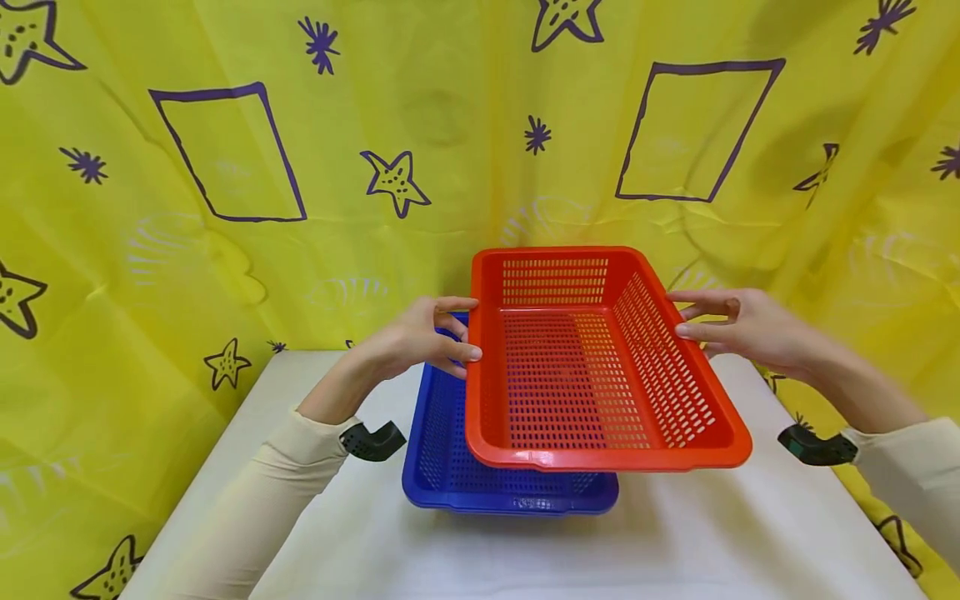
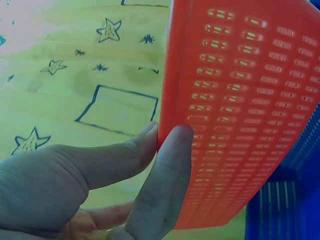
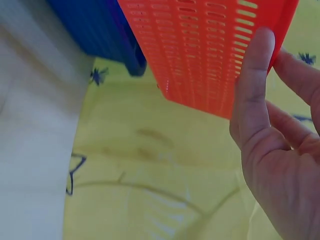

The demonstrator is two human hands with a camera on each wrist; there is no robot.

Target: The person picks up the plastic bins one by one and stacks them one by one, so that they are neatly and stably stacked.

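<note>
A red slotted plastic basket hangs tilted in the air between both hands, its open top toward the head camera. My left hand pinches its left rim between thumb and fingers; the left wrist view shows the thumb at the rim's edge and a finger against the slotted wall. On the opposite side my right hand grips the right rim, with fingers against the outer wall in the right wrist view. Below and partly hidden by it is a blue slotted basket.
The blue basket is over a table covered in white cloth. A yellow curtain with purple stars and squares hangs close behind and at both sides. Dark wrist cameras sit at the sleeve cuffs.
</note>
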